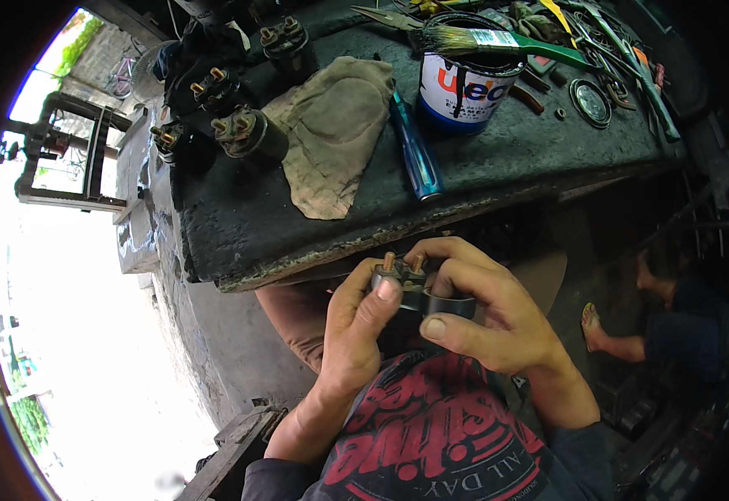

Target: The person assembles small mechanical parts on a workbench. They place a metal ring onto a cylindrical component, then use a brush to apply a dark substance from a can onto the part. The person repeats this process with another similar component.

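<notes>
In front of my chest, just off the bench's near edge, my left hand is closed round a dark solenoid cap with two upright copper studs. Its thumb presses on the near side of the cap. My right hand grips a short black cylinder, thumb in front and fingers curled over the far side. Cap and cylinder are side by side; whether they touch, I cannot tell. At the bench's left stand several similar dark solenoids with copper studs, the nearest solenoid beside a stained cloth.
On the black bench are a blue-handled screwdriver, a paint can with a green-handled brush across its top, and a round metal lid. Pliers and loose tools crowd the back right. Another person's foot shows at right.
</notes>
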{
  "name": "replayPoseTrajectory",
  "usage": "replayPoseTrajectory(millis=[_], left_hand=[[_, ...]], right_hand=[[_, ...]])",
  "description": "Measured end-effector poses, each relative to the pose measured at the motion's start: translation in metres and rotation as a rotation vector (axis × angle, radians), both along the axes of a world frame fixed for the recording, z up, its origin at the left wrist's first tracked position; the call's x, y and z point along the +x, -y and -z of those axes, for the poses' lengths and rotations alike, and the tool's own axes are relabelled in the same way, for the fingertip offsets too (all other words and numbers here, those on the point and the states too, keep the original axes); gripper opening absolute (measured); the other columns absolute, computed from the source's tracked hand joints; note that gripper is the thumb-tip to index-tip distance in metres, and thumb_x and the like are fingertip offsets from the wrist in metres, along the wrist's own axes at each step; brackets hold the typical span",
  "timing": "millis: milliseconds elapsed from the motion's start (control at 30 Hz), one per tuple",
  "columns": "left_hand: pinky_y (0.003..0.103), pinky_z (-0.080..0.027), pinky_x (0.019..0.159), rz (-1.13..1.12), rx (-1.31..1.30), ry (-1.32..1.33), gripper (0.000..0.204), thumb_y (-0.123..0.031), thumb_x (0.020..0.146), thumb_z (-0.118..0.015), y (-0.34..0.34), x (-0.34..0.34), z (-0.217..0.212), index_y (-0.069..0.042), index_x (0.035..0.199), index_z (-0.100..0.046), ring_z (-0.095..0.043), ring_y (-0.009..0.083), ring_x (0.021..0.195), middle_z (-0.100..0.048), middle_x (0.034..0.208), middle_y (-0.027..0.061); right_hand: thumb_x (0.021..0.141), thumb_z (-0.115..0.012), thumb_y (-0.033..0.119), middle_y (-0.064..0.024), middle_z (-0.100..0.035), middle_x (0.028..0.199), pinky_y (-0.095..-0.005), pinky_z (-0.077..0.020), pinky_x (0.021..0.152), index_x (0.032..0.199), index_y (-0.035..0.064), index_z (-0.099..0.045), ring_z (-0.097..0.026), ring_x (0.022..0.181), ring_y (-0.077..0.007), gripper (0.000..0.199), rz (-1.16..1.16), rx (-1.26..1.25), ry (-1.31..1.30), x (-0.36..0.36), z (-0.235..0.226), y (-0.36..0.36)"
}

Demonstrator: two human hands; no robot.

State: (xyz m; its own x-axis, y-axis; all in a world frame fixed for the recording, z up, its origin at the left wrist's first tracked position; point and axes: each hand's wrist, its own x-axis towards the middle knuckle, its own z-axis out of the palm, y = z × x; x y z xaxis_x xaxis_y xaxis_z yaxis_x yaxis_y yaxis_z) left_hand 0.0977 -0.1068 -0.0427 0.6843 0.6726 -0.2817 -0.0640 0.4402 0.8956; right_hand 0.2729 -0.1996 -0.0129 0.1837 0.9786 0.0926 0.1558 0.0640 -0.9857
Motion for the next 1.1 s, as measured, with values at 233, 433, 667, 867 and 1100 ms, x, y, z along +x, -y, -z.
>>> replayPoseTrajectory(millis=[233, 433, 667, 867, 1100], left_hand=[[0.023, -0.037, 0.074, -0.024, 0.026, 0.009, 0.05, -0.046, 0.106, -0.064, -0.004, 0.0, -0.004, 0.002, 0.119, -0.068, -0.045, 0.004, 0.083, -0.056, 0.089, -0.0055], [0.022, -0.04, 0.076, -0.053, 0.002, 0.064, 0.051, -0.045, 0.106, -0.064, 0.0, 0.005, -0.008, 0.003, 0.12, -0.067, -0.05, 0.0047, 0.084, -0.061, 0.093, -0.0028], [0.026, -0.056, 0.059, 0.023, -0.2, 0.205, 0.058, -0.048, 0.105, -0.064, -0.001, 0.001, -0.011, 0.005, 0.128, -0.062, -0.069, 0.0136, 0.074, -0.072, 0.102, 0.0116], [0.027, -0.057, 0.054, 0.06, -0.335, 0.28, 0.064, -0.051, 0.105, -0.062, -0.001, 0.0, -0.002, 0.007, 0.131, -0.058, -0.069, 0.0158, 0.07, -0.07, 0.101, 0.0143], [0.029, -0.058, 0.052, 0.149, -0.316, 0.361, 0.065, -0.056, 0.102, -0.06, -0.004, 0.0, 0.008, 0.005, 0.124, -0.05, -0.069, 0.0199, 0.067, -0.067, 0.097, 0.0183]], right_hand=[[0.088, -0.083, 0.02, -0.0228, -0.065, 0.128, -0.0378, -0.0523, 0.093, 0.079, -0.0046, -0.063, -0.066, 0.108, -0.0264, 0.033, -0.013, 0.058, 0.02, 0.004, -0.009, 0.002], [0.085, -0.085, 0.01, -0.0202, -0.071, 0.115, -0.0331, -0.0526, 0.083, 0.072, -0.004, -0.064, -0.068, 0.096, -0.0201, 0.028, 0.105, 0.025, -0.069, -0.001, -0.011, 0.001], [0.083, -0.085, 0.005, -0.0118, -0.071, 0.097, -0.0309, -0.0488, 0.063, 0.074, -0.0026, -0.071, -0.065, 0.076, -0.0158, 0.019, 0.153, 0.007, 0.026, 0.001, -0.011, 0.005], [0.084, -0.086, 0.005, -0.0108, -0.068, 0.093, -0.0305, -0.0477, 0.062, 0.075, -0.0019, -0.071, -0.064, 0.073, -0.0157, 0.019, 0.177, 0.079, 0.067, 0.0, -0.004, 0.003], [0.085, -0.086, 0.005, -0.0125, -0.071, 0.1, -0.0299, -0.0503, 0.064, 0.078, -0.0033, -0.072, -0.066, 0.077, -0.0151, 0.018, 0.144, 0.033, -0.139, -0.002, 0.0, 0.006]])
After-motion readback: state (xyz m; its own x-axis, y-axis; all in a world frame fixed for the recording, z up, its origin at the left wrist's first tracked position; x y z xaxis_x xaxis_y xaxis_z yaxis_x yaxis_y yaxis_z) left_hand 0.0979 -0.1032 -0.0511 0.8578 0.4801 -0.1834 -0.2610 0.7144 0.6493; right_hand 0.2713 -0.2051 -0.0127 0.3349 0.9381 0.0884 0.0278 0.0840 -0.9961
